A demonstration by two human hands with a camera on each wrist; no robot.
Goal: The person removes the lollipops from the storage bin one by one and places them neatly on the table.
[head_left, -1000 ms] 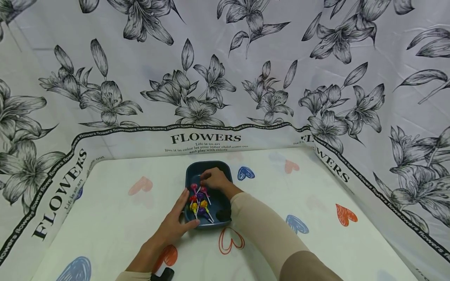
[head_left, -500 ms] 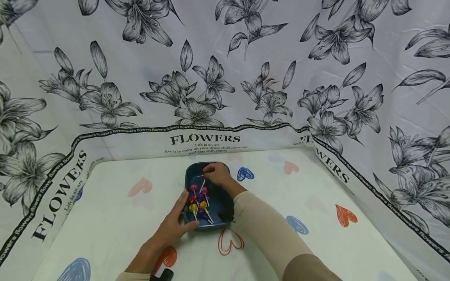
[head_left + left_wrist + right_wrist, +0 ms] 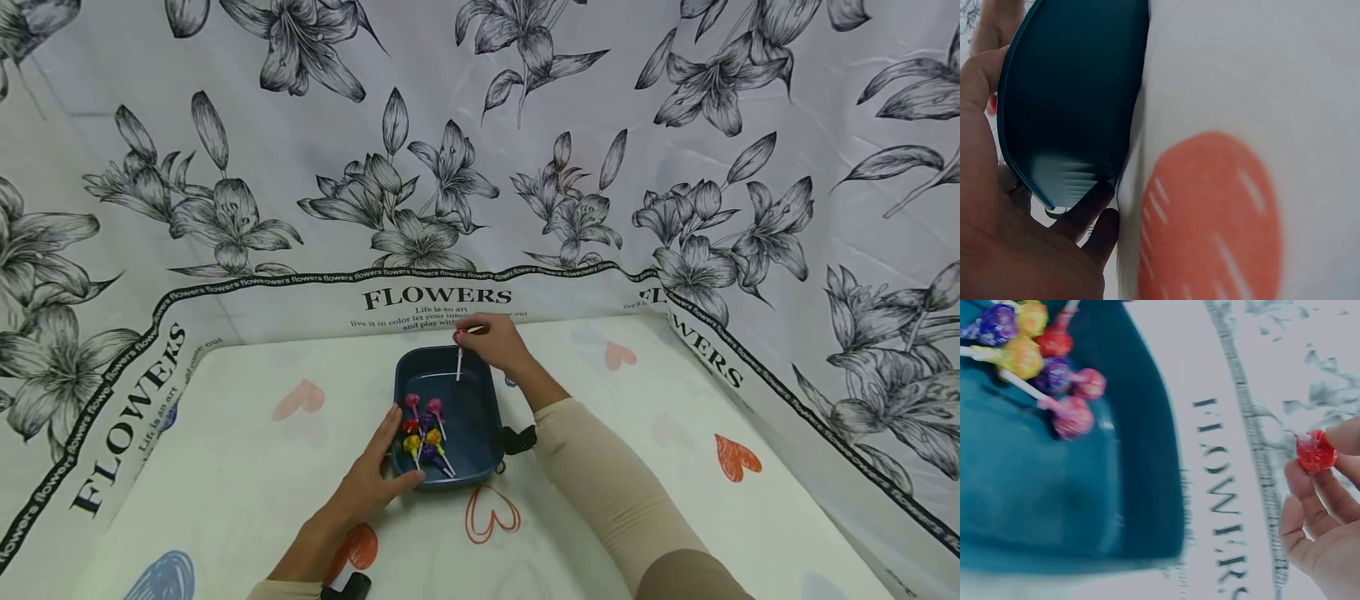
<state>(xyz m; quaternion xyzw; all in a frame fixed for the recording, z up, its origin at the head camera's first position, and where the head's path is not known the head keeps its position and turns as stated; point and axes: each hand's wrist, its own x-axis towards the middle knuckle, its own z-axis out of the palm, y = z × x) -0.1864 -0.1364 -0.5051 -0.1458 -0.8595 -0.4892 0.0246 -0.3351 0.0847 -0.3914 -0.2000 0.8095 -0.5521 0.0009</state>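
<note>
Right hand: the right hand (image 3: 497, 340) pinches a red lollipop (image 3: 457, 336) by its candy head, between thumb and fingertips.
Red lollipop: at the tray's far end, raised; candy up at the fingertips, white stick (image 3: 459, 367) hanging below.
Long axis: stick roughly upright in the head view, lower end toward the tray (image 3: 472, 442).
Pile: the other lollipops (image 3: 433, 437) (pink, purple, yellow, red) lie in the left, near part of the tray, nearer the left hand (image 3: 369, 477); from the right-hand grip they lie nearward and to the left, well apart.
Left hand: spread at the tray's left near corner, fingers along the left side, thumb by the near edge; touches the tray, holds no lollipop.
Height: cannot tell how far the stick end is above the tray floor.
Hidden: stick barely readable in the right wrist view; the left wrist view shows only a red scrap past the hand, and none of the pile.
Count: sticks and wrappers overlap; exact number in the pile uncertain.
</note>
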